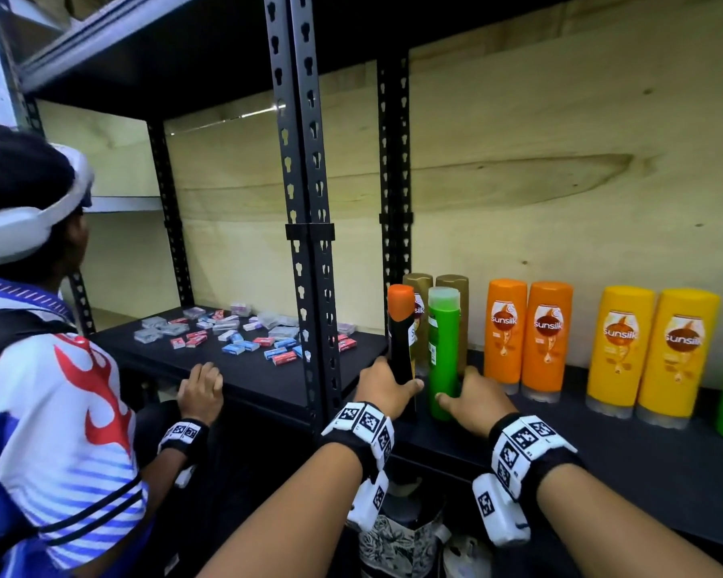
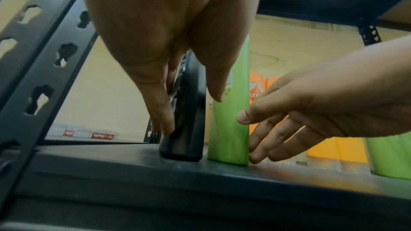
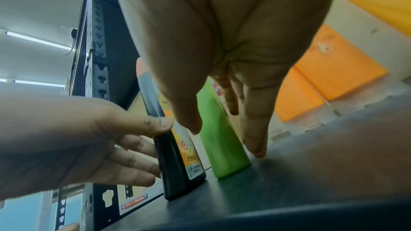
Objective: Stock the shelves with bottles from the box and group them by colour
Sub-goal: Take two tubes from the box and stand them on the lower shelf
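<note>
1. The left hand (image 1: 387, 387) holds the black bottle (image 1: 400, 348) low on its body, thumb on one side and fingers on the other; the bottle stands on the shelf (image 1: 602, 444).
2. The right hand (image 1: 474, 400) grips the green bottle (image 1: 443, 360) the same way, fingertips near its base.
3. Both bottles look like stiff, smooth plastic, probably slippery.
4. They are tall and narrow, so they may tip; taking hold at mid-body seems safer.
</note>
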